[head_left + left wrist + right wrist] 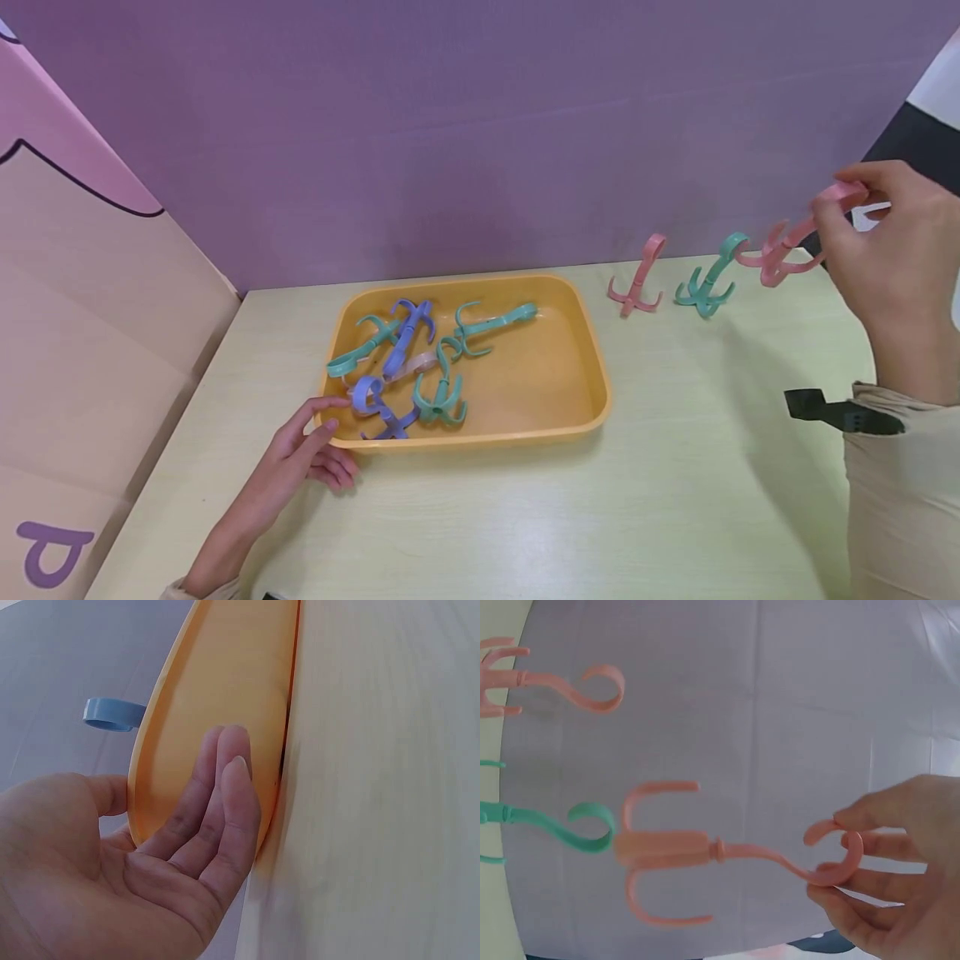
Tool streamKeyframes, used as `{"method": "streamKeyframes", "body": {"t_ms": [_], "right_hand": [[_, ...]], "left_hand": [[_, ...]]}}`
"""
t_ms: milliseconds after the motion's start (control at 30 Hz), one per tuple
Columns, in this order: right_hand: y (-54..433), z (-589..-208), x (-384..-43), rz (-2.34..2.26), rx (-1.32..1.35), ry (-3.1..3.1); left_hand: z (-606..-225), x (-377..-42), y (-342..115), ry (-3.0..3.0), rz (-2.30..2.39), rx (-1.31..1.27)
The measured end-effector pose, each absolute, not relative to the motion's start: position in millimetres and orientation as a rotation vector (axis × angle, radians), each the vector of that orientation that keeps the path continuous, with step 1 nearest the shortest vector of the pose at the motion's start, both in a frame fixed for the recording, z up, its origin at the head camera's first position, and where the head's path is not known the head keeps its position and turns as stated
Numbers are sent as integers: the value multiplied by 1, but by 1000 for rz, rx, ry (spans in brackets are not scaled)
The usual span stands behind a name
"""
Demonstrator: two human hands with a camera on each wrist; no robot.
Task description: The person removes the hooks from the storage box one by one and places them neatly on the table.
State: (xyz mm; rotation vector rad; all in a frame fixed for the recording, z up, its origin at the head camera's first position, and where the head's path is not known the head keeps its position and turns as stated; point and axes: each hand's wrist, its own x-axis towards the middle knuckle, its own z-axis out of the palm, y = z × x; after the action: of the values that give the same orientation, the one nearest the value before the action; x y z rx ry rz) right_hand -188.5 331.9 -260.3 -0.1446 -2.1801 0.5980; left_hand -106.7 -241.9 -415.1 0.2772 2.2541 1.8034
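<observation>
My right hand pinches the curved top of a pink multi-prong hanging hook, held in the air at the far right with its prongs downward. Beneath and left of it, a green hook stands upright on its prongs, and a pink hook stands left of that. With thumb and index finger, my left hand grips the near-left corner of a yellow tray; its other fingers curl below the rim outside. Inside lie several hooks: green hooks, blue hooks and a pale pink hook, partly covered.
The tray sits on a pale wooden table. A purple wall panel rises along the table's back edge, and a beige panel borders its left side. The tray's right half shows bare bottom.
</observation>
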Motion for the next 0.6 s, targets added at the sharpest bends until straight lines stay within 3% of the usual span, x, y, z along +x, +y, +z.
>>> {"method": "streamKeyframes", "body": {"t_ms": [600], "right_hand": [[362, -310, -228, 655, -358, -2185]], "left_hand": [[-416, -106, -243, 2247, 1807, 310]]}}
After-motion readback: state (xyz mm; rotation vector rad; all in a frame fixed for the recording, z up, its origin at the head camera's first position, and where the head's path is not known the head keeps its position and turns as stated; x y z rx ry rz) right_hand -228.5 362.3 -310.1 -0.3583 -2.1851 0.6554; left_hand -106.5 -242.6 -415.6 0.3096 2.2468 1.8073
